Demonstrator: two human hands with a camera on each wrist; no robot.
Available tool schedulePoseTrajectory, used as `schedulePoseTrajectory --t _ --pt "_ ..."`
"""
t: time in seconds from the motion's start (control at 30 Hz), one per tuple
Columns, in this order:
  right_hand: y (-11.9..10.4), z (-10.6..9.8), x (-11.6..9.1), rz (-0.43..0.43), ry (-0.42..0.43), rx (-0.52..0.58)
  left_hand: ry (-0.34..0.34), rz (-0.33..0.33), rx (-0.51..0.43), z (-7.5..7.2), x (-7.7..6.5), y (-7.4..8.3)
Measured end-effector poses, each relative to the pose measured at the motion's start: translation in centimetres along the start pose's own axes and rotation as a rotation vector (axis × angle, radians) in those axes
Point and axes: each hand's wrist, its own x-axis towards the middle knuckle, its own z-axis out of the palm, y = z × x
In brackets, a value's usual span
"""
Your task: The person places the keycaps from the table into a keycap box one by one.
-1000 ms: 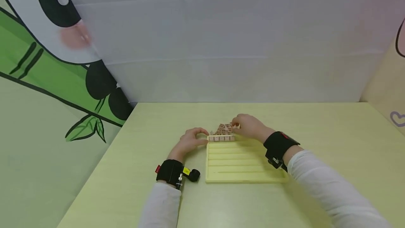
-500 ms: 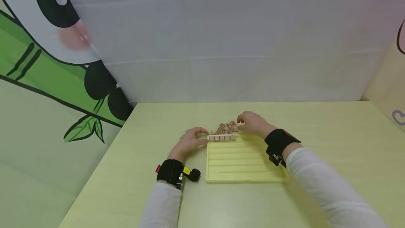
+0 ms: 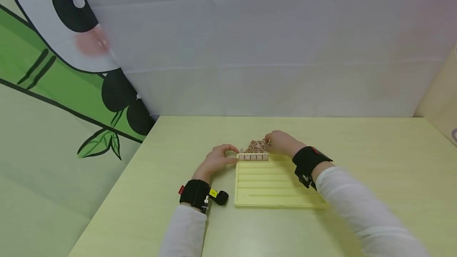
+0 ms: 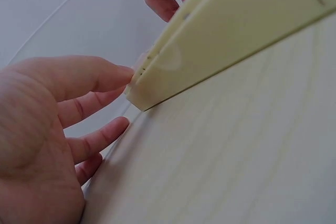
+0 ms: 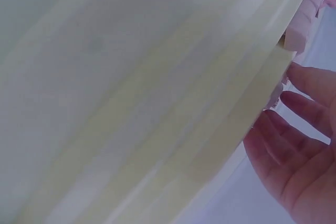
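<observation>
A pale yellow tray (image 3: 278, 187) with ridged rows lies on the table. In the head view, several small pinkish tiles (image 3: 253, 157) stand side by side in its far row, from the left corner. Behind them lies a loose pile of marked tiles (image 3: 256, 146). My left hand (image 3: 214, 162) holds the tray's far left corner; in the left wrist view the thumb (image 4: 118, 74) presses on that corner. My right hand (image 3: 282, 143) is at the pile's right end, its fingertips at the tiles. The right wrist view shows the thumb and fingers (image 5: 310, 111) loosely bent and apart, beyond the tray's edge.
The light wooden table (image 3: 375, 169) reaches back to a pale wall covering (image 3: 285, 50). Panda and bamboo artwork (image 3: 71, 62) covers the left wall. Each wrist wears a black camera strap (image 3: 195, 193).
My right hand first drew back right from the pile, uncovering its right end, then returned left to the tiles. My left hand stayed at the tray's corner. The head view shifted slightly.
</observation>
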Motion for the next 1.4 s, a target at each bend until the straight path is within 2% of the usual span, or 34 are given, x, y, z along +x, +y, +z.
schedulePoseTrajectory --t 0.27,0.47,0.7,0.9,1.07,1.2,1.4 --pt "0.8 0.2 0.3 -0.002 0.0 -0.03 -0.013 0.028 0.005 0.4 0.5 0.5" --pt "1.0 -0.1 0.3 0.003 -0.001 -0.024 -0.005 0.025 0.011 0.7 0.8 0.7" --pt "1.2 0.4 0.5 0.009 -0.024 -0.018 0.001 0.021 0.024 0.9 0.6 0.5" --pt "1.4 0.5 0.2 0.017 -0.004 -0.016 0.005 0.038 0.038 1.1 0.5 0.4" --pt "1.3 0.4 0.2 0.003 0.002 -0.016 0.009 0.022 0.039 1.0 0.3 0.3" --pt "1.3 0.2 0.5 -0.009 0.013 -0.042 0.018 0.035 0.034 0.7 0.3 0.5" --pt "1.3 -0.5 0.5 -0.07 0.064 -0.028 0.034 0.041 0.034 0.3 0.3 0.6"
